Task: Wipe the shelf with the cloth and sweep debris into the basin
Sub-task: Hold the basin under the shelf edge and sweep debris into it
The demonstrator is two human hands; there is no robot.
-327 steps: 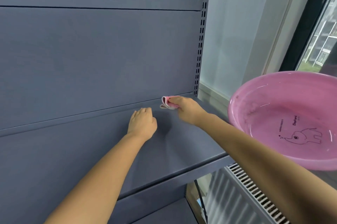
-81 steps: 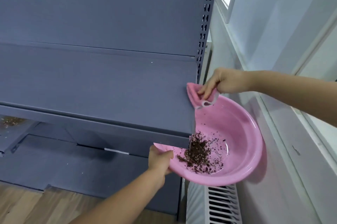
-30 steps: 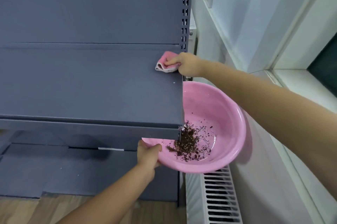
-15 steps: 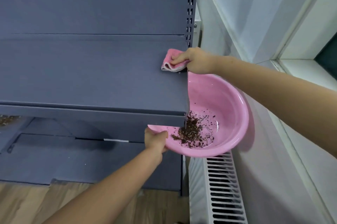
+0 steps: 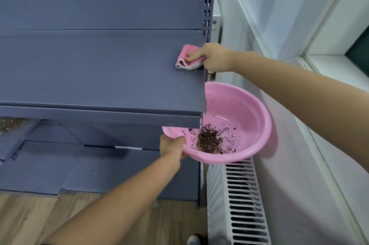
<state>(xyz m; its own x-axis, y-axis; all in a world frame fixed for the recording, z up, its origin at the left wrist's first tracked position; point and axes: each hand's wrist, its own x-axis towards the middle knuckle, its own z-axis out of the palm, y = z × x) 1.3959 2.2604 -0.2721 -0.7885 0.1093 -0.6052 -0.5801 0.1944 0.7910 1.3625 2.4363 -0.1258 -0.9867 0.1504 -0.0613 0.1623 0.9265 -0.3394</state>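
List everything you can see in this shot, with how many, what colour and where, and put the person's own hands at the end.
shelf: one, grey-blue, left and centre, its top looks bare of debris
lower shelf: one, grey-blue, far left below, with a brownish patch of debris on it
slotted upright: one, grey-blue, at the shelf's right rear corner
cloth: one, pink with a white edge, folded, on the shelf by its right edge
basin: one, pink, held just below the shelf's right end
debris: one dark brown pile plus scattered bits, inside the basin
radiator: one, white, under the basin against the wall
floor: wood-coloured, bottom left
left hand: grips the basin's near rim
right hand: presses on the cloth
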